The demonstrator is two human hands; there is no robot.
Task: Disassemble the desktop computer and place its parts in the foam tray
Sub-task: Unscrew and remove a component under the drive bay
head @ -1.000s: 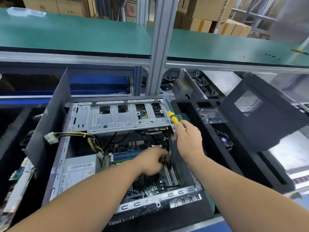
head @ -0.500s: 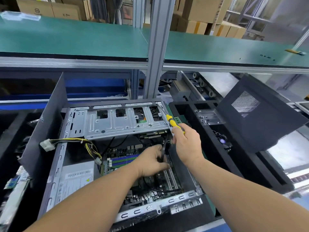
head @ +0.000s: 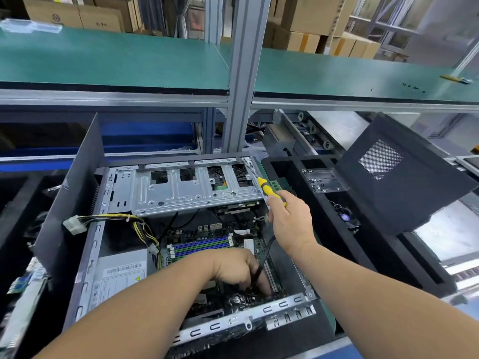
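The open desktop case (head: 88,268) lies on its side in front of me, its motherboard (head: 202,244) exposed under a silver drive cage (head: 181,190). My left hand (head: 238,270) reaches down inside the case near its front right corner, fingers curled round a black cable (head: 265,252) at the board. My right hand (head: 290,224) hovers above the case's right edge and grips a yellow-and-black screwdriver (head: 267,189), tip pointing away from me. The black foam tray (head: 334,237) stands just to the right of the case.
A power supply (head: 119,275) with yellow wires (head: 140,226) fills the case's left side. In the tray sit a clear box of screws (head: 324,180) and a small fan (head: 347,218). The dark side panel (head: 404,174) leans over the tray. A metal post (head: 243,79) rises behind.
My left hand has moved lower and nearer to me inside the case, drawing the black cable with it. My right hand with the screwdriver has lifted slightly.
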